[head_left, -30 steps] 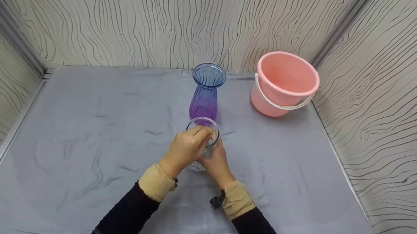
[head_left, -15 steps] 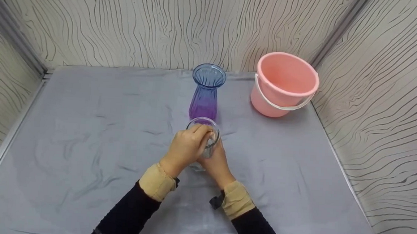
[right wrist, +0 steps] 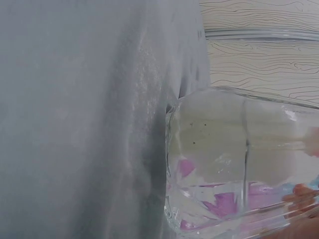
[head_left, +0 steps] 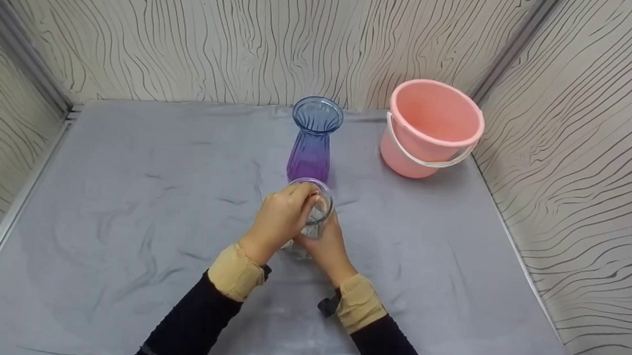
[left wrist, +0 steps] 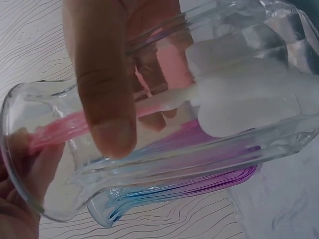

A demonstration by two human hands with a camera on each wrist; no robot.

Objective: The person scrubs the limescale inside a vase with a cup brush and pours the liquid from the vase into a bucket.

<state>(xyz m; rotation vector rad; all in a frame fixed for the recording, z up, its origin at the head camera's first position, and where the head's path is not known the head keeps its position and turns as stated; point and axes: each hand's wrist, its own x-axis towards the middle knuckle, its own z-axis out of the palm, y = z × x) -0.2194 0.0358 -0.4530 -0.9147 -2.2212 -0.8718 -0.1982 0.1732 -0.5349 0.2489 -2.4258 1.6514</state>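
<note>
Glass vase [left wrist: 172, 162]: right hand [head_left: 326, 248], partly hidden, grips it; left hand [head_left: 279, 217] pinches a sponge brush [left wrist: 232, 97] inside; grey cloth [head_left: 196, 154] beneath, line-patterned walls [head_left: 220, 34] behind.

A white sponge head [left wrist: 239, 94] sits inside a clear glass vase [left wrist: 224, 155], mouth at frame left.
At lower left, the left hand [left wrist: 22, 211] pinches the pink handle [left wrist: 61, 130]; from the top, the right hand [left wrist: 106, 74] grips the glass; a blue-and-purple vase [left wrist: 199, 185] shows behind, lower centre.
</note>
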